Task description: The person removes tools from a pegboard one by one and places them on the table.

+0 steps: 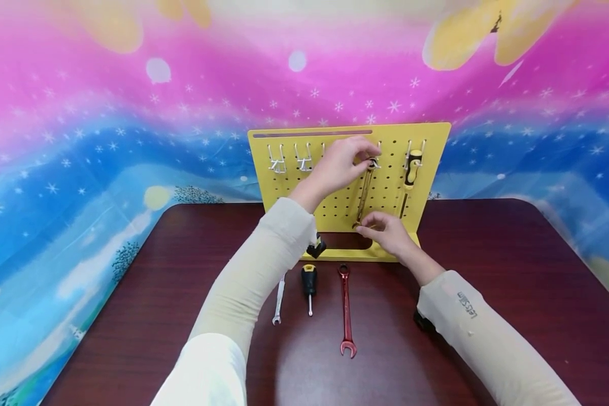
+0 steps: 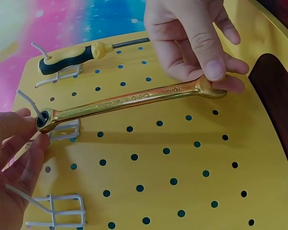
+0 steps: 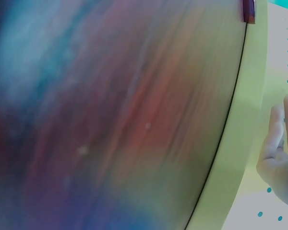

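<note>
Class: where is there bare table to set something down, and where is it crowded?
Bare: the table, left of the left sleeve, and right of the pegboard and right sleeve. Crowded: before the pegboard, where silver wrench, screwdriver and red wrench lie.

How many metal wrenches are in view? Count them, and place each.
3: gold metal wrench at the yellow pegboard; red metal wrench on the dark-red table; silver metal wrench there, partly behind the cream left sleeve. More may be hidden.

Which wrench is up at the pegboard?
The gold wrench: ring end around a hook, left hand and right hand pinching its ends. The red wrench and silver wrench lie on the table.
</note>
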Demonstrator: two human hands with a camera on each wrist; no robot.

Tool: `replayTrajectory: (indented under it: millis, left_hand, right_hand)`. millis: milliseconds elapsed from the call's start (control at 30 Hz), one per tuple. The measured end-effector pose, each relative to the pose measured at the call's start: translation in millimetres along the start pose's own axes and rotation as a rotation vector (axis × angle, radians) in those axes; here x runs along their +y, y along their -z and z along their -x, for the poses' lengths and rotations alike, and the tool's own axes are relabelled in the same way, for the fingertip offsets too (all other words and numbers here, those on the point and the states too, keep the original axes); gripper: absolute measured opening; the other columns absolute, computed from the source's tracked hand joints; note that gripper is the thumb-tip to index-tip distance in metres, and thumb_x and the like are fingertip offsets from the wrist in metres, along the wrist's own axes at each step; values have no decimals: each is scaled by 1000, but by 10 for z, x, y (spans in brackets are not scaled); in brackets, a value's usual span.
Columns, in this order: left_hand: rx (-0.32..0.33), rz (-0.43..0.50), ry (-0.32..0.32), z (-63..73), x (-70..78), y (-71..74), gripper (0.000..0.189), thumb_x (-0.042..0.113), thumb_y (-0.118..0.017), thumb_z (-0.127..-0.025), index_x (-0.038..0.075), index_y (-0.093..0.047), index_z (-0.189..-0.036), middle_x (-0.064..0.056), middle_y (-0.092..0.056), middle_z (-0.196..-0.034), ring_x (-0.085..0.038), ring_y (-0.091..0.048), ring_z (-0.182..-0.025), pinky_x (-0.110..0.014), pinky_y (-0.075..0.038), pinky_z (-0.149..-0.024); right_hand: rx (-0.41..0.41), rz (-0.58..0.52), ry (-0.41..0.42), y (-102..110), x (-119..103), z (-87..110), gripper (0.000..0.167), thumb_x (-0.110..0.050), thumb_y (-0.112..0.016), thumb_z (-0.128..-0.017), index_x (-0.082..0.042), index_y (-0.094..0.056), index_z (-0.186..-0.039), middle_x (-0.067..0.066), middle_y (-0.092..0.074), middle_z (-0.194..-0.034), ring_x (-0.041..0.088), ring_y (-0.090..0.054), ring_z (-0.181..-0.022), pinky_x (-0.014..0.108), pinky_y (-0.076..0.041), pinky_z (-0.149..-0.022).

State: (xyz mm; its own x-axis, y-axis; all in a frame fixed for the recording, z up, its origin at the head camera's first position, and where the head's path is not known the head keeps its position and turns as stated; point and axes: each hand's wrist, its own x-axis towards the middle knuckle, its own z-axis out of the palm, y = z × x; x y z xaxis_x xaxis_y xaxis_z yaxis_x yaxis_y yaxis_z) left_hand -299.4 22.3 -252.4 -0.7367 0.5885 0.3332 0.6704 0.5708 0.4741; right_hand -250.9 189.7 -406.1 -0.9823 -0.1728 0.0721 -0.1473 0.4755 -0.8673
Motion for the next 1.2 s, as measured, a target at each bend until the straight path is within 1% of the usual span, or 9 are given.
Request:
replayTrajectory:
  millis: [133, 333, 500, 633, 800, 867, 1000, 1067, 1200]
  left_hand:
    - [4, -14, 3, -3, 9, -19, 31, 5, -60, -97, 14, -66, -126, 2, -65, -127, -8, -60, -104, -12, -48, -91]
    - [1, 0, -9, 6, 19, -30, 29, 4, -59, -97, 13, -66, -124, 1, -65, -126, -8, -62, -103, -12, -51, -85]
    - [-5, 6, -19, 11, 29, -18, 30, 2, -58, -97, 13, -66, -124, 1, -65, -126, -9, -62, -104, -12, -51, -85]
    - [-9, 9, -22, 6, 34, -21, 30, 2, -59, -97, 13, -66, -124, 1, -65, -126, -8, -62, -105, -12, -51, -87]
    - [-22, 7, -12, 12, 62, -4, 29, 4, -59, -98, 13, -67, -123, 0, -65, -126, -9, -62, -106, -13, -51, -88]
    - [-22, 2, -13, 19, 74, 2, 28, 4, -58, -98, 13, -67, -123, 0, -66, -126, -9, -62, -106, -12, -51, -88]
    - [-18, 4, -20, 24, 85, 12, 27, 4, -58, -98, 12, -68, -122, 0, -66, -125, -9, -63, -106, -12, -51, -88]
    - [-18, 13, -24, 24, 80, 10, 27, 4, -59, -98, 11, -68, -122, -1, -66, -124, -10, -63, -106, -13, -51, -88]
    - [-16, 39, -16, 27, 79, 16, 26, 5, -59, -98, 9, -68, -122, -2, -68, -122, -11, -64, -105, -13, -51, -89]
  right_hand:
    - [-16, 12, 57, 8, -2, 24, 20, -23, -67, -96, -4, -65, -101, 15, -70, -104, 33, -66, -93, 30, -50, -77]
    - [-38, 25, 117, 22, 3, 75, 14, -19, -64, -97, -4, -64, -98, 16, -73, -99, 34, -68, -90, 31, -50, -77]
    - [-31, 30, 133, 56, 21, 112, 15, -18, -64, -98, -3, -63, -99, 18, -72, -98, 33, -66, -88, 29, -49, -72]
    - [-35, 4, 137, 67, 13, 136, 14, -16, -65, -97, -3, -63, -97, 17, -74, -97, 31, -69, -92, 31, -50, -77]
    - [-48, 2, 163, 71, -10, 175, 12, -14, -66, -96, -2, -64, -95, 15, -76, -95, 36, -69, -96, 32, -50, -80]
    - [-48, 18, 169, 73, -14, 194, 13, -15, -66, -96, -3, -64, -95, 14, -76, -95, 34, -69, -96, 32, -50, -80]
    - [-47, 47, 170, 79, -39, 248, 13, -19, -66, -97, -6, -65, -94, 10, -77, -96, 22, -68, -97, 36, -49, -85]
    - [-46, 55, 175, 81, -53, 274, 13, -20, -66, -97, -7, -65, -94, 8, -77, -96, 19, -68, -96, 38, -49, -86]
    - [-41, 58, 200, 84, -84, 313, 12, -19, -66, -96, -8, -65, -92, 6, -77, -95, 18, -68, -95, 40, -50, -87]
